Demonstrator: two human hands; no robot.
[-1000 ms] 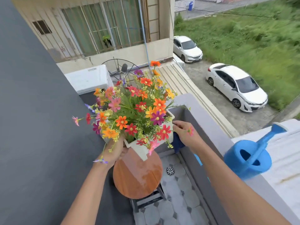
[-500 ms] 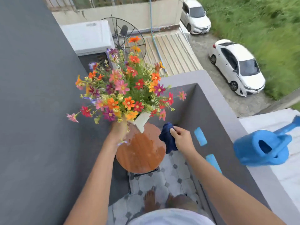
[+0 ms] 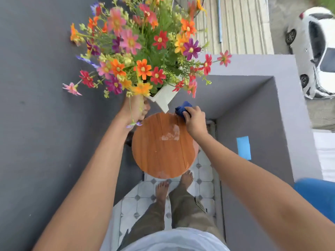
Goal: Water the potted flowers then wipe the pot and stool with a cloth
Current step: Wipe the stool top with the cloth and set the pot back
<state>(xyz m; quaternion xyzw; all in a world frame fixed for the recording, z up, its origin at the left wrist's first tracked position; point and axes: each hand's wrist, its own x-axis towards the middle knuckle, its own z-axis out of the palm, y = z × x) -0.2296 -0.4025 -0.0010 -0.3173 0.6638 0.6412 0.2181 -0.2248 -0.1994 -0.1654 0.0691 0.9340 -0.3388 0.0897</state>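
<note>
White square pot (image 3: pixel 163 98) w/ bushy multicolour flowers (image 3: pixel 143 46) is lifted off & tilted above the far rim of the round orange-brown wooden stool top (image 3: pixel 163 145); left hand (image 3: pixel 136 107) clenched on pot's side. Prob light but top-heavy, rigid, maybe wet/slippery, so grip low on the body. Right hand (image 3: pixel 194 120) grasps bunched dark blue cloth (image 3: pixel 182 108), soft, at stool's far-right edge. Pale wet patch near stool centre. Tiled floor below stool, grey walls close both sides; tight room

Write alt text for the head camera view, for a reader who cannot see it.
A person's left hand holds a white pot of colourful flowers lifted off a round wooden stool, while the right hand presses a blue cloth to the stool's far edge. Bare feet stand on tiled floor below.
</note>
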